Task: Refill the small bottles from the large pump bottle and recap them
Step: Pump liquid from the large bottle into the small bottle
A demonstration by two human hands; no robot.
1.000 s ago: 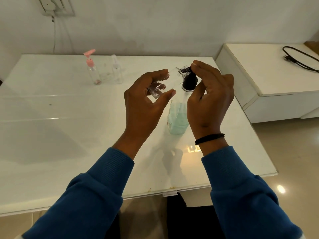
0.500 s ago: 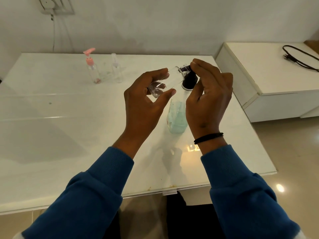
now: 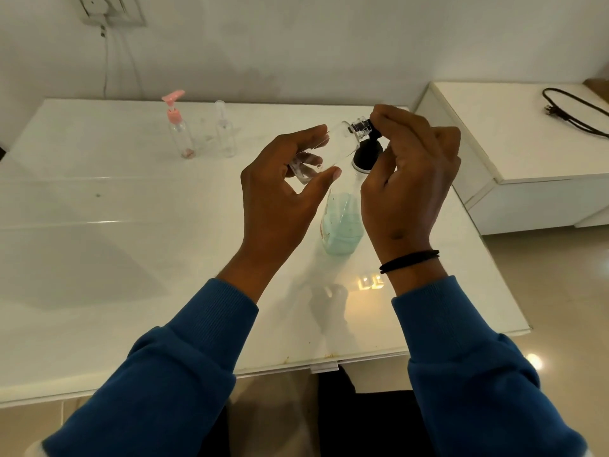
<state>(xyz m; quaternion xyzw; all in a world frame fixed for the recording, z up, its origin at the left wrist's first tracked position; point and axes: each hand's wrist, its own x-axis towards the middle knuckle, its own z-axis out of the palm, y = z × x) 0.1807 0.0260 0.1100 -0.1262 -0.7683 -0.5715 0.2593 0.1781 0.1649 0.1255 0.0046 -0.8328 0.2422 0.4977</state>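
Observation:
A large pump bottle (image 3: 341, 222) with pale green liquid and a black pump head (image 3: 367, 155) stands on the white table (image 3: 131, 258). My left hand (image 3: 283, 192) holds a small clear bottle (image 3: 329, 148) tilted, its open neck against the pump's spout. My right hand (image 3: 405, 179) wraps the pump head, with its fingertips on top. Two more small bottles stand at the back left: one with a pink pump cap (image 3: 179, 127), one clear (image 3: 225, 130).
A white low cabinet (image 3: 514, 153) stands to the right of the table, with a black cable (image 3: 573, 110) lying on it. A wall socket with a hanging cord (image 3: 107, 37) is at the back left. The table's near edge runs below my forearms.
The small bottle's neck has stayed at the pump spout, and both hands keep their hold. The view has shifted slightly; nothing else moved.

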